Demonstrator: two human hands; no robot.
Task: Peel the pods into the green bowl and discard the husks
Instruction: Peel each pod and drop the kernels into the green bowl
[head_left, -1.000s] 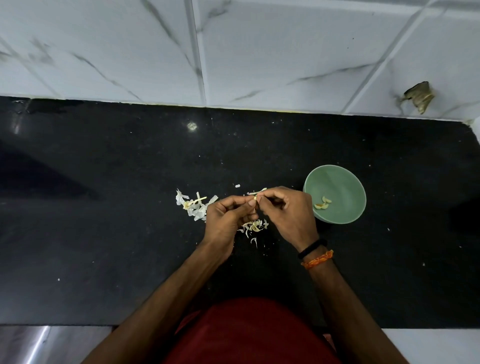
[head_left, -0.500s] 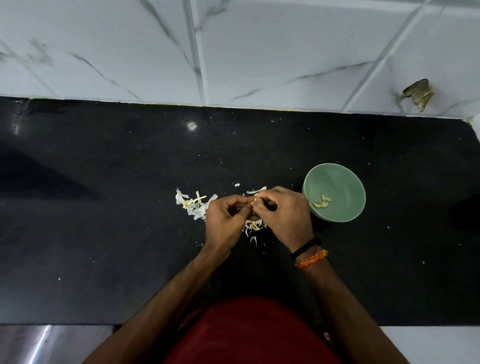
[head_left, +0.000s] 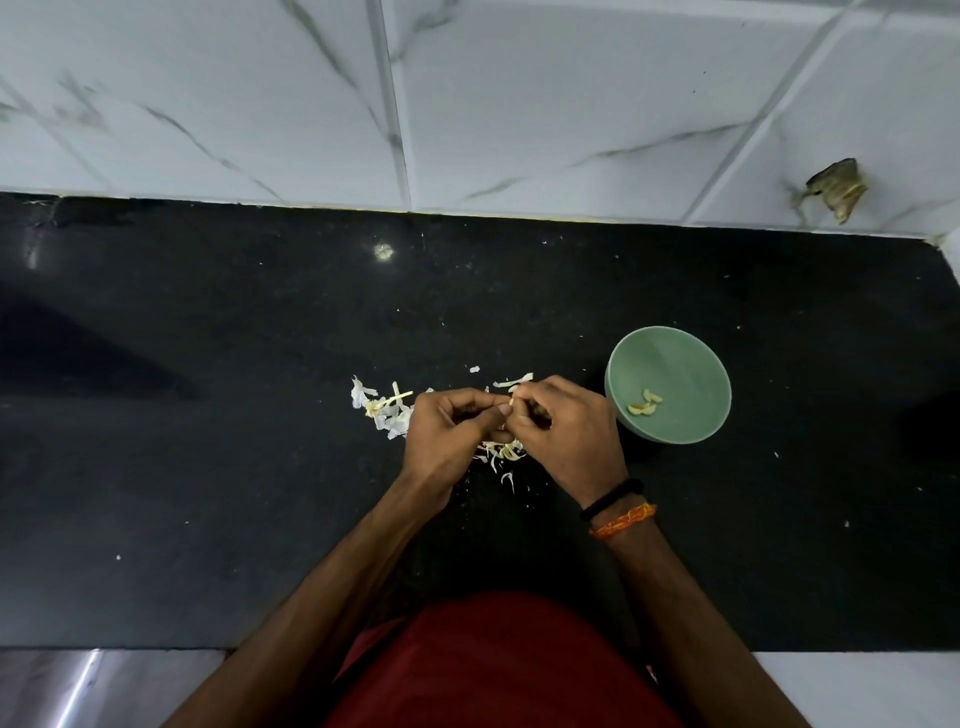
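Two hands meet over the black stone counter (head_left: 208, 467): your left hand (head_left: 447, 441) and right hand (head_left: 566, 441) both pinch one small pale pod (head_left: 511, 401) between curled fingertips; its long axis is too hidden to tell. Three peeled pale pieces (head_left: 644, 406) lie in the round green bowl (head_left: 670, 358) just right of your hands. White papery husks (head_left: 384, 410) lie scattered left of and beneath your hands.

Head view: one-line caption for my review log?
Both hands pinch a small pod above husk scraps, green bowl with peeled pieces alongside.
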